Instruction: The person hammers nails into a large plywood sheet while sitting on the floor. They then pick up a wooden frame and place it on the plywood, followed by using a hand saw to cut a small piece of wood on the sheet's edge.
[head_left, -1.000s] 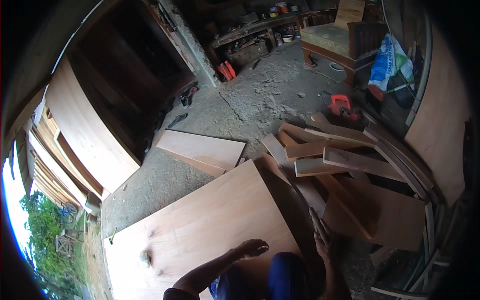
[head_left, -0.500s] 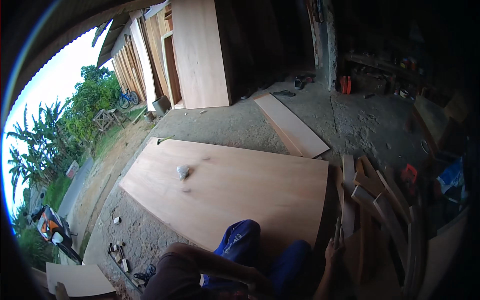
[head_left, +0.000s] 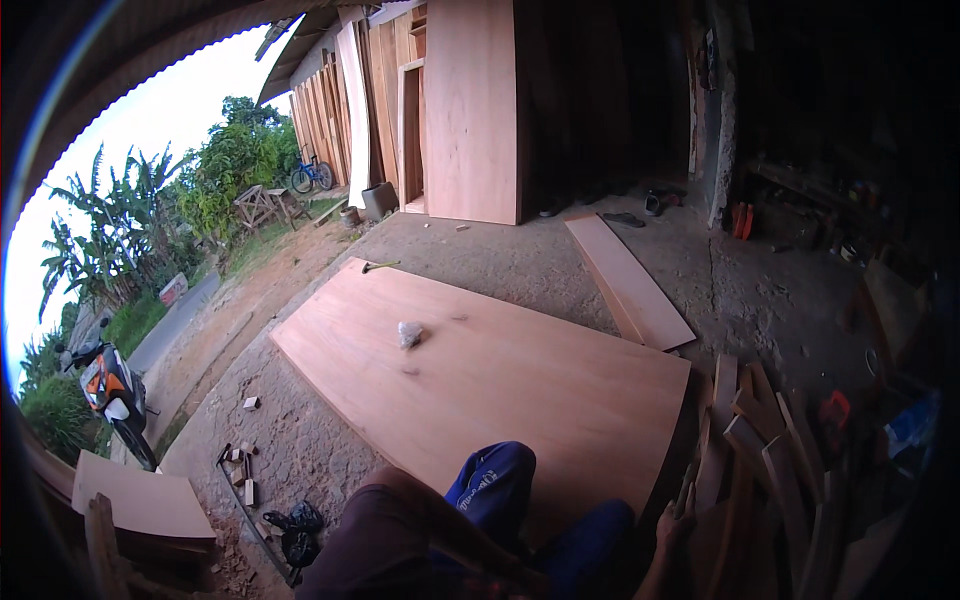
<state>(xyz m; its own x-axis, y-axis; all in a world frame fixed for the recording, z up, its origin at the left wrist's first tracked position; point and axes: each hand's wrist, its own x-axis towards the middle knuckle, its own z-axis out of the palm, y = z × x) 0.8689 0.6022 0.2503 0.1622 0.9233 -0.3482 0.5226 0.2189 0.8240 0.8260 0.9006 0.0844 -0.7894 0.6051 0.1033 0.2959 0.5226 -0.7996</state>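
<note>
A large pale plywood sheet point(head_left: 520, 370) lies flat in front of me, under my blue-trousered knees. On it rest a small clear plastic bag point(head_left: 409, 334) of something whitish and, at the far left corner, a hammer with a yellow-green handle point(head_left: 380, 266). My left arm, in a dark sleeve, reaches across my lap. My left hand point(head_left: 525, 580) is in deep shadow at the lower edge, its fingers unreadable. My right hand point(head_left: 674, 527) is closed at the sheet's right side, around a thin, upright, dark object whose kind does not show.
Curved wooden pieces point(head_left: 765, 440) are piled at my right. A narrow board point(head_left: 632, 285) lies beyond the sheet; a tall panel point(head_left: 472, 110) stands behind. Small wood blocks point(head_left: 250, 490), a black cable bundle point(head_left: 298, 530) and another board point(head_left: 140, 497) are at left. A motorcycle point(head_left: 115, 395) stands outside.
The view has swung left, so the scene sits further right in the picture. My right hand stays beside the sheet's right edge with the thin object. The sheet, bag and hammer have not moved.
</note>
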